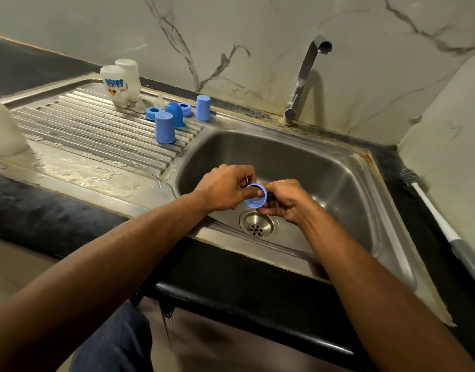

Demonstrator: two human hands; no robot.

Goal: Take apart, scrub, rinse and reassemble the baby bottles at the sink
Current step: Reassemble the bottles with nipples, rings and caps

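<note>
Blue bottle ring (255, 196) pinched between left hand (225, 189) and right hand (287, 200).

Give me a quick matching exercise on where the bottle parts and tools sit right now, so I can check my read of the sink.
Things:
1. blue ring
2. bottle bodies
3. bottle brush
4. tap

Places:
A. lying on the dark counter, right of the basin
B. upside down at the back of the drainboard
C. held by both hands above the drain
D. at the wall behind the basin, no water running

Pairs: 1-C, 2-B, 3-A, 4-D
</note>
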